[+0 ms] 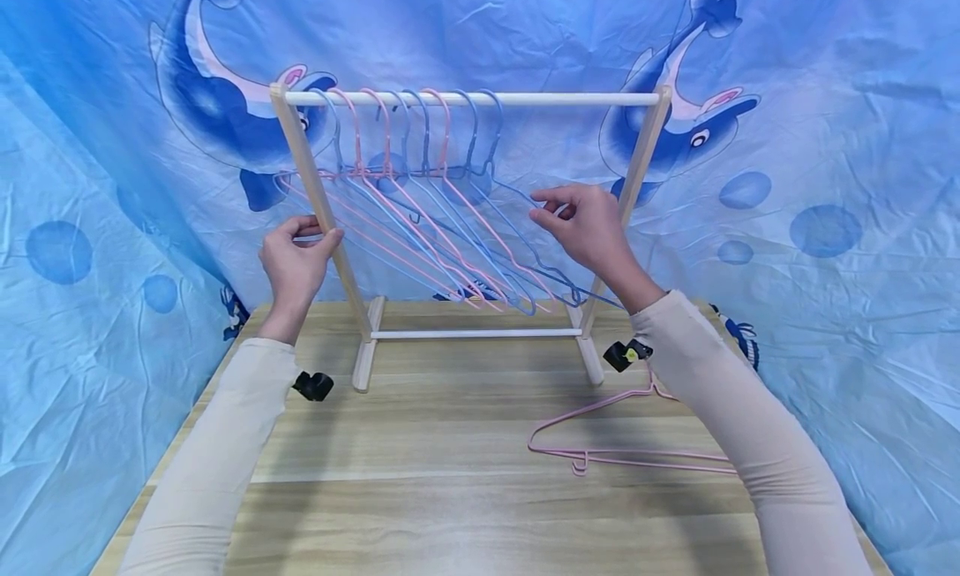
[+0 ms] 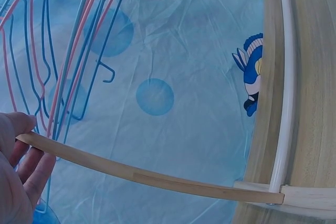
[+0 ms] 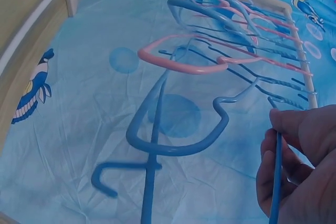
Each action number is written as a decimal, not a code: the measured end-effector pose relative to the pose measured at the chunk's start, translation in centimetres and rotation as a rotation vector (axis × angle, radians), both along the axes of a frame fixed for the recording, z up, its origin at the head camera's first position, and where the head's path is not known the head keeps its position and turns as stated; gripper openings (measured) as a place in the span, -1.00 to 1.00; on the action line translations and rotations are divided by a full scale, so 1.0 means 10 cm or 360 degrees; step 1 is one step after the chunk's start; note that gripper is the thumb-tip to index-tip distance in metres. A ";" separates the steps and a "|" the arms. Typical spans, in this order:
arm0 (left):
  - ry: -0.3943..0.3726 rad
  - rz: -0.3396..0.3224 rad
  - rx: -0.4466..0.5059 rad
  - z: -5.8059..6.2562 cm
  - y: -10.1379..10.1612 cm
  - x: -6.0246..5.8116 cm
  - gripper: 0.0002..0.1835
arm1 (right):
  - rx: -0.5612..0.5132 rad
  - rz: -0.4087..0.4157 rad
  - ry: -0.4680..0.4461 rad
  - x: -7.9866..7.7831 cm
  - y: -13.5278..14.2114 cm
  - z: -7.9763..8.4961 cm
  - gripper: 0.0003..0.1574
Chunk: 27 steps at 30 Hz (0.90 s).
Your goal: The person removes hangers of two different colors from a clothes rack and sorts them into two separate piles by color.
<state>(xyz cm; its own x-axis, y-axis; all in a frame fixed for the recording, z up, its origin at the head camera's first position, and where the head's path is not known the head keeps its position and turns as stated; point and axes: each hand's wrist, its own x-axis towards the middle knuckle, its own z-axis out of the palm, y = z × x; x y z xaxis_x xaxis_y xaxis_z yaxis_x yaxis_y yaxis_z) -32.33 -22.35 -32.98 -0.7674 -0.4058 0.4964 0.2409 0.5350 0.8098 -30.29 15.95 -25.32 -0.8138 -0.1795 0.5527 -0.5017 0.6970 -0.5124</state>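
A wooden rack with a white top rail (image 1: 570, 99) stands on the table, and several blue and pink hangers hang from its left and middle part. My left hand (image 1: 294, 259) grips the rack's left post (image 2: 152, 179) between thumb and fingers. On the right, my right hand (image 1: 581, 222) pinches the shoulder of the rightmost blue hanger (image 3: 276, 177), whose hook is over the rail. Beside it hang another blue hanger and a pink hanger (image 3: 184, 67). The lower ends of the hangers overlap one another in the head view.
A pink hanger (image 1: 592, 408) lies on the wooden table (image 1: 420, 509) below my right forearm, which hides part of it. The rack's lower white bar (image 1: 472, 334) joins its two feet. Behind hangs a blue cloth (image 1: 510, 26) with dolphins.
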 end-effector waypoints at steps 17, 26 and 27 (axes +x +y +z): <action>0.0014 -0.0009 -0.0009 0.00 -0.01 -0.01 -0.55 | -0.0053 -0.0041 0.0217 0.06 0.05 0.04 -0.71; 0.0038 -0.0017 -0.0012 -0.01 -0.01 0.00 -0.56 | -0.0031 -0.0080 0.0291 0.14 0.15 0.17 -0.73; 0.0044 -0.0019 -0.0010 -0.01 -0.01 0.00 -0.56 | -0.0030 -0.0083 0.0293 0.15 0.16 0.18 -0.73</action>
<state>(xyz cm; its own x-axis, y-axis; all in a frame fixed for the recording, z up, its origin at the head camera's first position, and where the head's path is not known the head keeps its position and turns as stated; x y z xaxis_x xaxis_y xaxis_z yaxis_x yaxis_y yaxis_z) -32.32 -22.49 -33.08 -0.7582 -0.3935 0.5199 0.2694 0.5371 0.7994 -28.82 17.57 -23.51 -0.7065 -0.1278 0.6960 -0.5517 0.7155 -0.4286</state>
